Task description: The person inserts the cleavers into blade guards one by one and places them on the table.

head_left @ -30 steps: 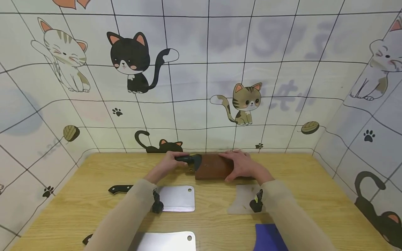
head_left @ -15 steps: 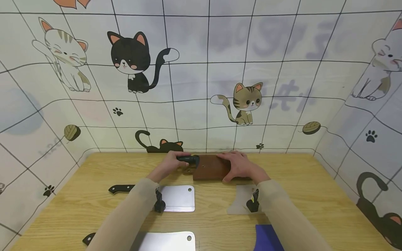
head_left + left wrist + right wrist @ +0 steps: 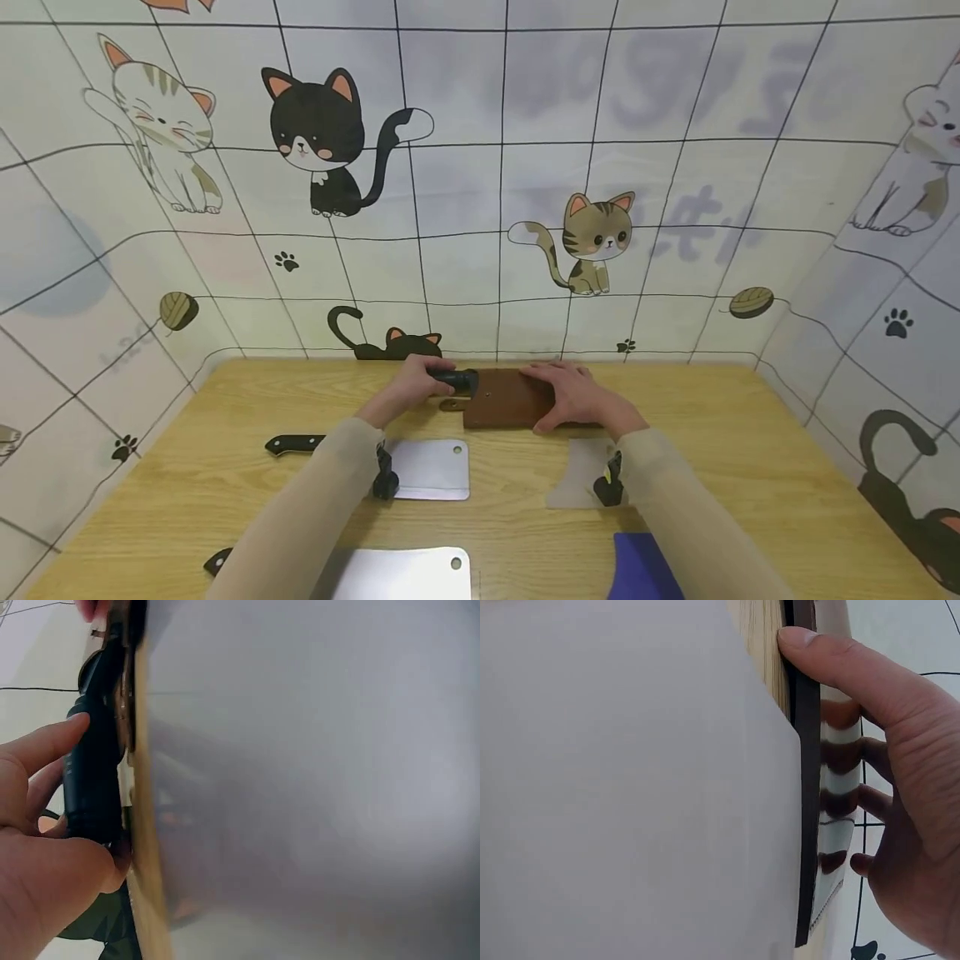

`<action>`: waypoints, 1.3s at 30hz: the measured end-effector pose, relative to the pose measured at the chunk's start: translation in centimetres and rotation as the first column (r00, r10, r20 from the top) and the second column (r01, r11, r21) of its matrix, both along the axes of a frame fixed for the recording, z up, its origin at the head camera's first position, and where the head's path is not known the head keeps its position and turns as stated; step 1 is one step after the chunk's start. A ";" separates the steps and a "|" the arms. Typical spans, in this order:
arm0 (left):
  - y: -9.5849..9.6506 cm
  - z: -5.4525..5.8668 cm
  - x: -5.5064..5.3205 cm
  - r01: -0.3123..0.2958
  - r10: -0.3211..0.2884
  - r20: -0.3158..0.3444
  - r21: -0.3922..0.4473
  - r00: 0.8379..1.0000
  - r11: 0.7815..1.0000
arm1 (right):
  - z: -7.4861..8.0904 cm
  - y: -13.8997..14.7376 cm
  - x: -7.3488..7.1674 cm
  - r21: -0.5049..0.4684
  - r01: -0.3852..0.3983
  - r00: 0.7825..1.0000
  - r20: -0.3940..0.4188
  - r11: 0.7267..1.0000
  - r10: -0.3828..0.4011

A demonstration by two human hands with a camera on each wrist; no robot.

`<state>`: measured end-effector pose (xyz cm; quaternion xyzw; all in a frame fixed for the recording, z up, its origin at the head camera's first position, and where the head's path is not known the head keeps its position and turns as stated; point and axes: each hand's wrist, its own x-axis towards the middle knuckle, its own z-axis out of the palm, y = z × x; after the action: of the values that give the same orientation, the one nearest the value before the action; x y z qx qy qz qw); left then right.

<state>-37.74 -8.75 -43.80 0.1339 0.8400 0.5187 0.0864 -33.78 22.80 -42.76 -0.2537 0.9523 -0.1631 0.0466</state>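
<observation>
A cleaver's black handle (image 3: 452,381) lies in my left hand (image 3: 412,382), near the back of the table. The left wrist view shows thumb and fingers curled round the handle's end. Its blade is hidden inside a brown leather sheath (image 3: 501,400), whose open end sits right at the handle. A small strap (image 3: 452,405) sticks out from the sheath. Spread across the sheath's right part, my right hand (image 3: 576,396) grips it, thumb at the near edge and fingers toward the far edge. In the right wrist view, the fingers mirror in a shiny surface (image 3: 836,772).
Two more black-handled cleavers lie front left, a smaller one (image 3: 435,471) and a larger one (image 3: 405,575), partly under the left sleeve. A whitish translucent piece (image 3: 572,479) and a blue piece (image 3: 641,567) lie front right. A cat-patterned cloth wall (image 3: 465,275) borders the wooden table (image 3: 510,517).
The sheath and the right hand have shifted slightly left against the handle. The dark part formerly showing between handle and sheath is now mostly covered. The view has tilted a little.
</observation>
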 end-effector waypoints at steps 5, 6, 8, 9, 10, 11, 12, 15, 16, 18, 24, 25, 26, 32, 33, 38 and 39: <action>-0.5 0.8 0.0 0.017 -0.018 -0.051 -0.017 0.999 1.000 | 0.0 1.1 0.2 -0.016 0.018 1.000 -0.022 1.000 -0.018; -0.7 1.0 -0.1 0.021 -0.022 -0.058 -0.017 0.998 1.000 | 0.0 1.4 0.4 -0.022 0.023 0.999 -0.028 0.999 -0.023; -1.2 1.3 0.0 0.029 -0.030 -0.064 -0.018 0.997 0.999 | 0.3 2.1 0.8 -0.037 0.025 0.999 -0.038 0.999 -0.026; -1.5 1.5 0.1 0.033 -0.034 -0.066 -0.017 0.997 0.999 | 0.6 2.4 1.1 -0.046 0.019 0.999 -0.044 0.999 -0.021; -1.9 1.7 0.2 0.031 -0.033 -0.070 -0.016 0.997 0.999 | 0.7 2.8 1.4 -0.051 0.015 0.999 -0.045 0.999 -0.018; -2.3 2.0 0.5 0.030 -0.032 -0.075 -0.022 0.997 0.999 | 1.0 3.2 1.7 -0.058 0.003 0.998 -0.055 0.998 -0.006; -2.8 2.3 0.8 0.026 -0.028 -0.072 -0.023 0.997 0.999 | 1.2 3.5 2.0 -0.067 -0.006 0.998 -0.059 0.998 0.002; -4.3 2.9 1.9 0.018 -0.021 -0.071 -0.041 0.997 0.999 | 1.6 4.7 2.9 -0.092 -0.028 0.998 -0.067 0.995 0.022; -4.8 3.0 2.3 0.019 -0.022 -0.066 -0.041 0.998 0.999 | 1.7 5.0 3.2 -0.104 -0.030 0.998 -0.063 0.994 0.023; -5.8 3.2 3.1 0.029 -0.032 -0.060 -0.041 0.998 0.999 | 1.8 5.7 3.9 -0.128 -0.043 0.998 -0.053 0.991 0.036; -9.7 3.5 5.3 0.101 -0.102 -0.077 -0.018 0.992 0.995 | 2.0 7.4 5.9 -0.162 -0.056 0.998 0.000 0.985 0.056; -10.4 3.5 5.7 0.113 -0.114 -0.076 -0.009 0.991 0.994 | 2.1 7.7 6.3 -0.156 -0.051 0.999 0.004 0.986 0.053; -11.2 3.7 6.2 0.131 -0.131 -0.069 0.002 0.989 0.991 | 2.0 8.0 6.6 -0.154 -0.045 0.999 0.008 0.987 0.047; -15.7 3.9 8.2 0.144 -0.141 -0.061 0.033 0.988 0.989 | 1.5 9.9 8.3 -0.162 -0.018 0.999 0.044 0.987 0.025; -16.4 3.8 8.5 0.140 -0.138 -0.073 0.028 0.988 0.990 | 1.4 10.2 8.5 -0.157 -0.016 0.999 0.048 0.987 0.024; -18.9 2.8 9.8 0.116 -0.115 -0.100 0.007 0.988 0.993 | 1.1 10.9 9.8 -0.110 -0.027 0.998 0.060 0.994 0.034; -19.3 2.5 10.1 0.117 -0.117 -0.104 -0.004 0.988 0.993 | 1.1 10.9 10.0 -0.106 -0.032 0.997 0.068 0.994 0.039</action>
<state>-27.68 -28.01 -41.29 0.2101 0.8335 0.5059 0.0726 -23.74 33.74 -41.71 -0.2668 0.9356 -0.2207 0.0694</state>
